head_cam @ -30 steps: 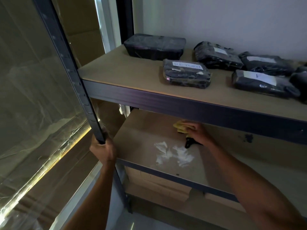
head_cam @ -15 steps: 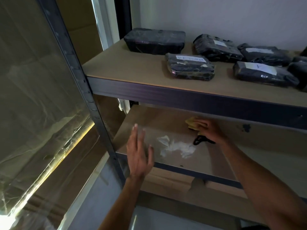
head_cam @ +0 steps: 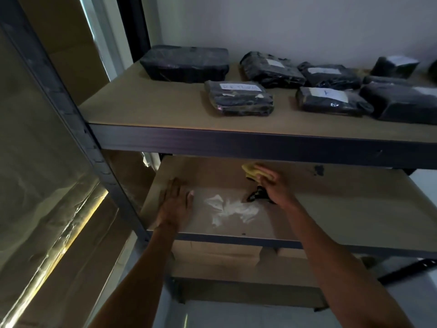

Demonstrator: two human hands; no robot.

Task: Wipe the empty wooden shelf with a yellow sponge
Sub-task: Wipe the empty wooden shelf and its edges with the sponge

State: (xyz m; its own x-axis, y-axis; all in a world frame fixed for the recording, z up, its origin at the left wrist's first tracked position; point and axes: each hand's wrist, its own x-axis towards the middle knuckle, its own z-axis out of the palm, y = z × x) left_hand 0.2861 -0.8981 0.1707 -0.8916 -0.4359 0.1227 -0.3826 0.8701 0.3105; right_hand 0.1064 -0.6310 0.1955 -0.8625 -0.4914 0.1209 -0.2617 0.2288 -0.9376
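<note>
- closest to the cam: a stack of brown cardboard boxes (head_cam: 212,256) on the level under the one being cleaned, not part of the job
- left hand (head_cam: 176,204) lies flat on the front-left of the bare light-brown wooden shelf board (head_cam: 343,209), fingers straight & close together, thumb out to the side, holding nothing, prob just bracing
- just right of it there's a white crinkly patch (head_cam: 230,209) on the board, can't tell if it's foam, residue or a scrap of plastic, but it's not wiped off yet
- right hand (head_cam: 274,185) is further in, fingers curled down over the soft yellow sponge (head_cam: 250,170), clamping it vs the board near the back, roughly mid-width; a small black thing (head_cam: 256,196) pokes out under the palm, no idea what
- back right: a dark blotch (head_cam: 318,170), well apart from the sponge
- progress imo: wiping is underway but nowhere near done; patch + blotch both need a pass, and the right side of the board shows no sign either way
- furthest: upper wooden shelf (head_cam: 146,107) w/ black plastic-wrapped parcels (head_cam: 238,98), some w/ white labels, so not the empty one
</note>
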